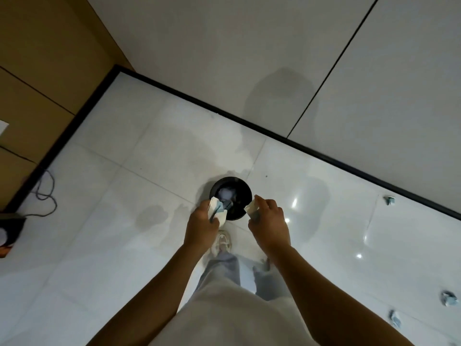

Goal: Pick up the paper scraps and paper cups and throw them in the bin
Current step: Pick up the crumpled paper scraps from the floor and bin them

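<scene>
Paper [217,211] gripped in our left hand [200,227] and right hand [270,224] could miss the bin [239,187] if released off-centre.

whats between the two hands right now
In the head view, the near part of the black bin shows in the gap between the left hand and right hand, with the person's shoe on the floor just below.
</scene>
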